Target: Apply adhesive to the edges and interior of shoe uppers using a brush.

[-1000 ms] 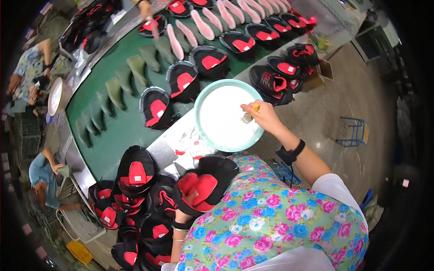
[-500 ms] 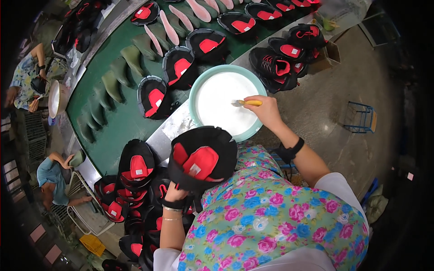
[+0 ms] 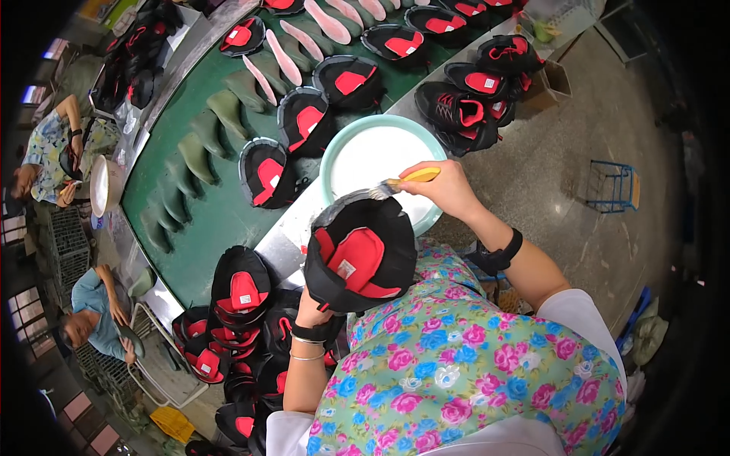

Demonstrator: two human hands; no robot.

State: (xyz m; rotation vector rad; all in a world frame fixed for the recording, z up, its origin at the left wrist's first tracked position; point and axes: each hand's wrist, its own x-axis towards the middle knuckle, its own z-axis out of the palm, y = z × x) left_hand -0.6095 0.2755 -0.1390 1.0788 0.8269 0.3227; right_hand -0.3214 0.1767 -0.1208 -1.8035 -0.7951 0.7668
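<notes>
My left hand (image 3: 310, 310) grips a black shoe upper (image 3: 388, 243) with red lining from beneath, its open underside edge turned up in front of my apron. In my right hand (image 3: 449, 190) is a paintbrush (image 3: 420, 175) with a yellow handle, pinched in the fingers. Its pale bristles touch the far rim of the upper, where a greyish band shows along the edge. Just behind the upper sits a light green basin (image 3: 328, 171) of white liquid (image 3: 361, 156), partly covered by the upper and my right hand.
Shoe uppers with greyish rims (image 3: 266, 173), green shoe lasts (image 3: 196, 158) and pink insoles (image 3: 283, 57) line the green table (image 3: 220, 247). Stacked uppers (image 3: 242, 285) lie at left, black shoes (image 3: 456, 110) beyond the basin. A blue stool (image 3: 612, 186) stands right; two people work at far left.
The brush has come out of the white liquid and onto the upper's rim. My left hand has brought the upper slightly right, and a greyish band now shows along its far edge.
</notes>
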